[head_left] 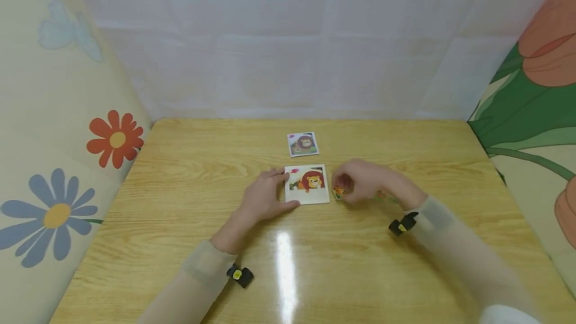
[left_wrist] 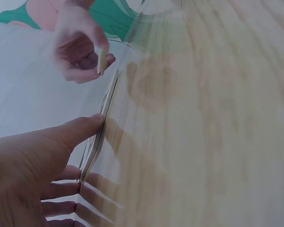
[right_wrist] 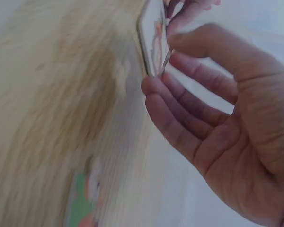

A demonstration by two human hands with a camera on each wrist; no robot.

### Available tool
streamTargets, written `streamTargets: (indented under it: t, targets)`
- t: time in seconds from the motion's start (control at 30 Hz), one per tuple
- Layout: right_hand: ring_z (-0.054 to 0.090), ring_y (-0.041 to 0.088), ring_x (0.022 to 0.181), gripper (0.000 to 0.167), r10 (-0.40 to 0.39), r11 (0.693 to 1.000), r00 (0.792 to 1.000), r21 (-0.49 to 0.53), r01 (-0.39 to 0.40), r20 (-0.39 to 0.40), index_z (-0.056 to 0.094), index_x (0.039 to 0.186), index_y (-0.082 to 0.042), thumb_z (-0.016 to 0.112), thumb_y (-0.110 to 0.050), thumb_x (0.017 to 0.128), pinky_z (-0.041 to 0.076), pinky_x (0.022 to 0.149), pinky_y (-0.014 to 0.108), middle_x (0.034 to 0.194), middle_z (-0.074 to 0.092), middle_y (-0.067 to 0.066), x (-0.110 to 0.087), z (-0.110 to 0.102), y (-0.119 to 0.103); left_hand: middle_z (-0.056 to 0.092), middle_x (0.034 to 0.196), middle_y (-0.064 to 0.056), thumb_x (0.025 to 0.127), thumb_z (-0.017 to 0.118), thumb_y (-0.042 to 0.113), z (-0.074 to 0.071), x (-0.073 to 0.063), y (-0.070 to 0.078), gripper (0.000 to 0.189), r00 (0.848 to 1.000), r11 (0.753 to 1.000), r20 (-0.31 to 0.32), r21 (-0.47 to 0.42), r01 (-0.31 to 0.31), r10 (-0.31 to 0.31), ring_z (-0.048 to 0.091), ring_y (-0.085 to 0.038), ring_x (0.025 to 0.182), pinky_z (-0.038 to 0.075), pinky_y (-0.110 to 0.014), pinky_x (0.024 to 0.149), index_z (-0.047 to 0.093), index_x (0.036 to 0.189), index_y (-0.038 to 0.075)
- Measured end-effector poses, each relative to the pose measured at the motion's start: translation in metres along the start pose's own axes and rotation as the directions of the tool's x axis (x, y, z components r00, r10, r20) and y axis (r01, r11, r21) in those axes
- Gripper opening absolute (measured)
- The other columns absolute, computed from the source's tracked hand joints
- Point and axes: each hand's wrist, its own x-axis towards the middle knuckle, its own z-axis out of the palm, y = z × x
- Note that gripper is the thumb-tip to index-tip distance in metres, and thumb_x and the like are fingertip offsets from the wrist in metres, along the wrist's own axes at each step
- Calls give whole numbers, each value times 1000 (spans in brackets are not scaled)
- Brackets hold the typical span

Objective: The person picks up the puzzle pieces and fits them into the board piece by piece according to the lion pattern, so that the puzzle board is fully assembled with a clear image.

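Observation:
A square white puzzle board [head_left: 310, 198] lies on the table, its upper part filled with a lion picture and its lower strip bare white. My left hand [head_left: 263, 196] holds it from the left, thumb [left_wrist: 90, 126] on the near edge and fingers towards the far edge. Just right of the board, my right hand [head_left: 363, 181] pinches a small colourful puzzle piece [head_left: 338, 194] between thumb and fingertips. The left wrist view shows this piece [left_wrist: 102, 61] edge-on, near the board's end. In the right wrist view the fingertips are right at the board [right_wrist: 149, 28].
Behind the board lies a smaller lion picture card [head_left: 303, 145]. Another colourful piece [right_wrist: 80, 203] lies on the wooden table [head_left: 202, 144], partly under the right wrist in the head view. A white cloth [head_left: 270, 74] hangs behind the table, and flowered panels flank it.

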Motion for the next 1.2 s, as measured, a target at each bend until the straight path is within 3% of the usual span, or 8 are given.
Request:
streamTargets:
  t: [0.17, 0.33, 0.57, 0.9, 1.2]
  targets:
    - [65, 10, 86, 28, 8, 999, 999, 42, -9, 38, 75, 110, -14, 84, -12, 84, 61, 77, 24, 95, 71, -3, 22, -2, -10, 54, 160, -17, 84, 85, 55, 1, 1, 1, 85, 1000, 1000, -2, 2, -11, 11, 49, -42, 151, 46, -61, 120, 62, 148, 5]
    - [62, 7, 78, 27, -25, 1000, 999, 2, 25, 40, 74, 112, -12, 79, -10, 85, 57, 70, 22, 92, 70, -1, 47, 3, -21, 55, 159, -18, 83, 86, 56, 1, 1, -1, 86, 1000, 1000, -11, 14, -20, 20, 50, -42, 149, 47, -59, 121, 62, 147, 4]
    - [61, 7, 78, 20, -43, 995, 999, -85, 45, 32, 74, 107, -14, 77, -12, 87, 55, 71, 21, 93, 69, -5, 77, 21, -31, 57, 157, -19, 83, 86, 57, 2, 1, -5, 85, 998, 998, -26, 25, -52, 53, 52, -42, 148, 48, -57, 119, 63, 145, 3]
    - [60, 9, 77, 21, -59, 989, 998, -137, 55, -28, 73, 106, -12, 80, -15, 86, 54, 70, 22, 90, 69, -3, 88, 32, -39, 53, 162, -17, 84, 84, 51, -5, 2, -11, 85, 996, 996, 44, 24, -82, 81, 48, -42, 151, 49, -60, 118, 58, 152, 6]
    - [59, 10, 83, 15, -89, 982, 993, -173, 74, -83, 77, 101, -14, 81, -20, 88, 54, 77, 26, 93, 71, -2, 87, 38, -42, 53, 161, -18, 85, 84, 51, -8, 3, -12, 84, 995, 995, 44, 4, -95, 95, 48, -44, 151, 47, -60, 120, 58, 151, 4]
